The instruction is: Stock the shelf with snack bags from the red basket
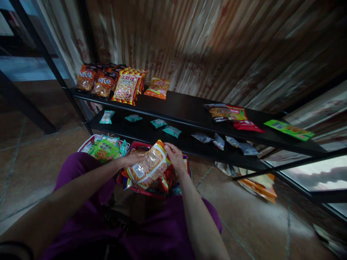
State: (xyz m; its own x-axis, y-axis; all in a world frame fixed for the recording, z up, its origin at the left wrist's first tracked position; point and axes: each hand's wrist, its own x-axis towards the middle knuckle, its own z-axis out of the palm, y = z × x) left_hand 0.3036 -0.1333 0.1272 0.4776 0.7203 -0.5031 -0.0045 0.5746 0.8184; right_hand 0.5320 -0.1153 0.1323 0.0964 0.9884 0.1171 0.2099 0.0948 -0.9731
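Note:
Between my two hands is a yellow and orange snack bag (150, 166), tilted, with a clear window and a white label. My left hand (135, 159) grips its left side, fingers partly behind it. At its upper right corner, my right hand (175, 155) is closed on the edge. Both hands are above a red basket (157, 195) full of more snack bags, in front of my knees. Left of it, a white basket (86, 144) holds a green snack bag (104, 150) and several teal packets.
A black two-tier shelf (187, 108) spans the front. Its top bears orange-black bags (103, 82), yellow-red bags (127, 86), an orange bag (157, 87), a red bag (248, 125) and a green bag (290, 130). Small packets (172, 131) lie below. Packaging (255, 184) lies on the floor, right.

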